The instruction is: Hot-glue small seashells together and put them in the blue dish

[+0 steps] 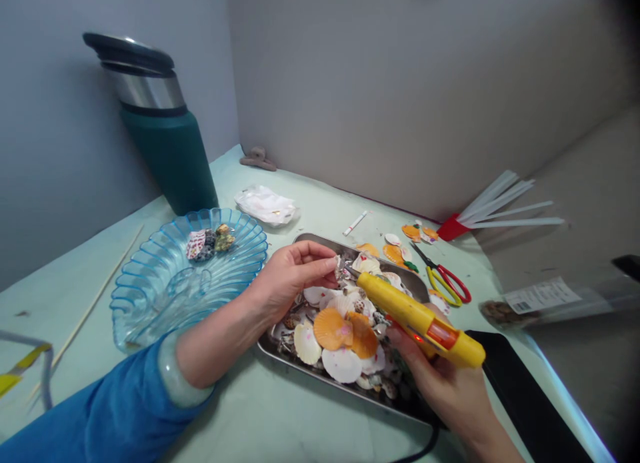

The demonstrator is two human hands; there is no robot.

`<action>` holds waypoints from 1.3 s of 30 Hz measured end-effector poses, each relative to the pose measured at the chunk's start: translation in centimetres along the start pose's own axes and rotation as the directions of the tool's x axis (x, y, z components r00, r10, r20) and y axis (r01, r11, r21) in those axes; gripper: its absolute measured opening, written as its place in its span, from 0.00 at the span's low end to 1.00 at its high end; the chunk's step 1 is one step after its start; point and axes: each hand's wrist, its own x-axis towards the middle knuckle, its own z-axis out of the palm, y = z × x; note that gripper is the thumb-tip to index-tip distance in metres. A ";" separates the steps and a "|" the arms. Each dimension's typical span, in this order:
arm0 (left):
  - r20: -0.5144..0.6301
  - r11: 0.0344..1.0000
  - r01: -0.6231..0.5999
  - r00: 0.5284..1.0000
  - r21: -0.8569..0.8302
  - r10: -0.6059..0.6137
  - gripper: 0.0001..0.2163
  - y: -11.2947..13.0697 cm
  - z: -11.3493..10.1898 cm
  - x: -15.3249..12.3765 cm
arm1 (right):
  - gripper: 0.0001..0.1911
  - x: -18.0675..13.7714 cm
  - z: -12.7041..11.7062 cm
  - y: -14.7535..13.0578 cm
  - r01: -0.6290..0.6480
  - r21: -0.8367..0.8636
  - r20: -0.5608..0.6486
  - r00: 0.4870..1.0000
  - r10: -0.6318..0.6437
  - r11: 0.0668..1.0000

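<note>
My right hand (445,383) grips a yellow hot-glue gun (417,316), its nozzle pointing up-left over a metal tray (305,239) heaped with orange, white and speckled seashells (340,333). My left hand (287,276), in a blue sleeve, hovers above the tray's left side and pinches a small shell (341,264) between thumb and fingers, right at the gun's tip. A blue shell-shaped glass dish (165,289) to the left holds a few small shells (207,241) stuck together near its far rim.
A dark green insulated flask (157,129) stands at the back left. Red-and-yellow scissors (445,279), loose shells, a bundle of glue sticks (500,206), a plastic packet (267,204) and a thin wooden skewer (90,306) lie around. A black pad (525,403) lies at right.
</note>
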 end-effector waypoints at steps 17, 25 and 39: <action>0.002 1.000 -0.004 1.000 0.006 0.004 0.10 0.1 0.1 -0.1 | 0.04 -0.1 0.1 -0.1 -0.001 0.000 0.003 1.000 0.001 1.000; 0.005 1.000 0.001 1.000 0.008 -0.001 0.11 0.1 0.0 -0.1 | 0.04 -0.3 0.1 0.2 -0.026 0.001 0.008 1.000 0.026 1.000; 0.024 1.000 -0.003 1.000 0.026 0.002 0.10 -0.1 -0.1 0.0 | 0.04 0.1 0.0 -0.1 -0.043 0.046 0.003 0.999 0.043 0.998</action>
